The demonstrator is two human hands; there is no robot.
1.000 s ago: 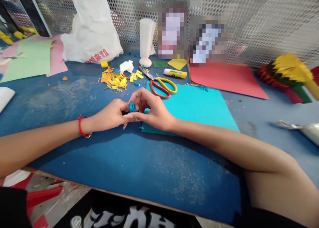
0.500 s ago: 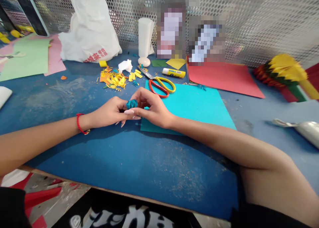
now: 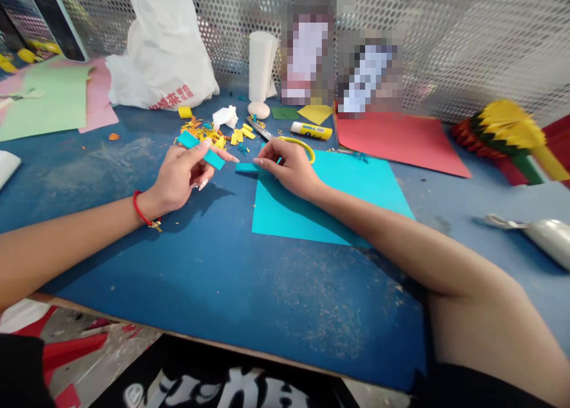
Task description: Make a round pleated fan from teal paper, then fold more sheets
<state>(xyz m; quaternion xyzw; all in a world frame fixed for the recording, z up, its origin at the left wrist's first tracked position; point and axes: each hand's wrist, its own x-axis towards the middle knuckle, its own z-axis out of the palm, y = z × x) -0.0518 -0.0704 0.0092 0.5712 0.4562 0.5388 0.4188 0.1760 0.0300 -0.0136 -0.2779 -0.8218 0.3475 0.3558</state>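
Note:
My left hand (image 3: 180, 173) is raised a little above the table, its thumb pressing a blue paper strip (image 3: 214, 159) against the fingers. Its index finger stretches toward my right hand (image 3: 289, 164), which pinches the end of a second blue strip (image 3: 246, 167) at the left edge of a bright blue sheet (image 3: 329, 200). Scissors (image 3: 308, 148) lie behind my right hand, which hides part of their handles. Yellow and orange paper scraps (image 3: 202, 132) are piled just beyond my left hand.
Along the back stand a white plastic bag (image 3: 164, 57), a white tube (image 3: 262, 66) and blurred phone-like screens. A glue stick (image 3: 310, 130) lies near a red sheet (image 3: 401, 141). Yellow folded paper (image 3: 512, 126) sits far right; green paper (image 3: 48, 102) lies left.
The crumpled dark teal piece between my hands is no longer seen. My hands have moved apart, the left up and leftward, the right up and rightward, and each now has a blue strip.

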